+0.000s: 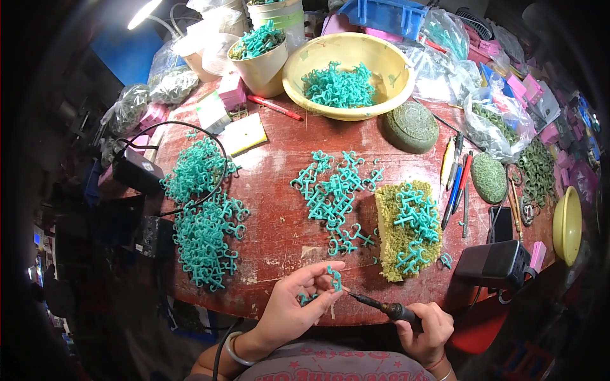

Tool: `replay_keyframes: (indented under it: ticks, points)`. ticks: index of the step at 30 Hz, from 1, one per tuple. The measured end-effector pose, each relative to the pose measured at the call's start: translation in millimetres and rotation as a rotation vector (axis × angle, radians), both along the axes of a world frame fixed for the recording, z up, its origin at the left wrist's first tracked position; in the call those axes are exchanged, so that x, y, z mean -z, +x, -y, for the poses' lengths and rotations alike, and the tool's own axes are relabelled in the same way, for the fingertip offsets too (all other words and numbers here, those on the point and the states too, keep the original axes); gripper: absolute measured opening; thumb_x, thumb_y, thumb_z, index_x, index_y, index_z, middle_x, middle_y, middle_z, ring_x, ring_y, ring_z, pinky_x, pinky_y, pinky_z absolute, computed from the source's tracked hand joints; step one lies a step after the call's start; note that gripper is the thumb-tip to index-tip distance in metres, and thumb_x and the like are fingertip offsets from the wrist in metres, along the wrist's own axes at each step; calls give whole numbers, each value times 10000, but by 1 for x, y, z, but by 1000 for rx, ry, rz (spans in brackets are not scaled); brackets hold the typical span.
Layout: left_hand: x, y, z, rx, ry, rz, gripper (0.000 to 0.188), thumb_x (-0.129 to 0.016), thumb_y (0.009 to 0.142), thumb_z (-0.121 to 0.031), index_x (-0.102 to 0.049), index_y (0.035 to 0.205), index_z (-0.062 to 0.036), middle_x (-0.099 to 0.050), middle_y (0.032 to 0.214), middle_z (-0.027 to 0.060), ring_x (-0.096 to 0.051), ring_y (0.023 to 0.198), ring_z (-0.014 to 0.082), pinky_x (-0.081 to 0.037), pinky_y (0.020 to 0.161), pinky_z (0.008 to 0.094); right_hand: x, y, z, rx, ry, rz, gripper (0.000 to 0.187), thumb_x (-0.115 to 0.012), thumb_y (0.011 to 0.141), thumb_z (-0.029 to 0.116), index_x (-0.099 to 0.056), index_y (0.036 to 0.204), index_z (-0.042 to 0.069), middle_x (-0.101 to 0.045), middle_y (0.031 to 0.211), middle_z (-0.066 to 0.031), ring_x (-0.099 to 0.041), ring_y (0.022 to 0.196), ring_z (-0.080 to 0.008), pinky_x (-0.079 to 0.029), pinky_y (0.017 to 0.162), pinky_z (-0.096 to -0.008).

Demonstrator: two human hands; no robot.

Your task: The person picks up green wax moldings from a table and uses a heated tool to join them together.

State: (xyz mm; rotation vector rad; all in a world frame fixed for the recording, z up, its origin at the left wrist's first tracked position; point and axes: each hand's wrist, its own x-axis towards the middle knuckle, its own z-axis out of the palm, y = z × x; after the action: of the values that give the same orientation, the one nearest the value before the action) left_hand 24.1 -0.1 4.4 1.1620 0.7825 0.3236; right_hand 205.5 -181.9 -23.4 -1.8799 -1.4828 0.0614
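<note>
Between its thumb and fingertips, my left hand [291, 310] pinches a small teal curved hook piece [335, 279]. More teal pieces [306, 298] rest inside that palm. My right hand [429, 331] grips the black handle of a soldering iron [395, 311]. Its thin tip points left and meets or nearly meets the held piece; I cannot tell which. Just beyond my hands, a loose scatter of teal hook pieces [337, 197] lies on the red table [267, 190]. To its right is a mossy green-yellow sponge block [389, 241] with several teal pieces on top.
Large heaps of teal pieces [203, 241] spread at left, beside black boxes [136, 171] and a looped cable. A yellow basin [298, 79] stands at the back with teal pieces inside. Pens [467, 171], round green stones [412, 127] and a black power bank [492, 263] sit at right.
</note>
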Motion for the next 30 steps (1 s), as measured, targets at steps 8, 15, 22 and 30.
replay_keyframes:
  ticks: [8,15,22,30]
  points:
    - [4,1,4,-7,45,22,441,-594,933,64,-527,1366,13,-700,1042,101,-532,686,8,-429,510,155,0,1,-1,-4,-22,11,261,-805,815,233,-638,868,39,-587,677,-52,-573,540,-227,-430,477,-339]
    - [5,0,5,12,66,25,448,-583,930,89,-526,1368,12,-678,1059,97,-539,725,18,-430,518,163,0,1,-1,-11,-29,33,286,-815,806,248,-632,881,42,-583,674,-51,-570,531,-226,-429,470,-338]
    - [5,0,5,15,73,4,445,-578,928,100,-530,1362,16,-677,1054,96,-545,724,19,-428,520,165,0,2,-1,-14,-42,30,294,-817,804,251,-630,886,40,-567,661,-52,-565,523,-227,-425,462,-337]
    - [6,0,5,11,87,8,444,-583,927,97,-531,1360,14,-683,1057,93,-538,697,12,-419,512,163,0,1,-1,-5,-32,30,291,-814,808,258,-631,875,41,-569,660,-50,-564,522,-226,-425,462,-336]
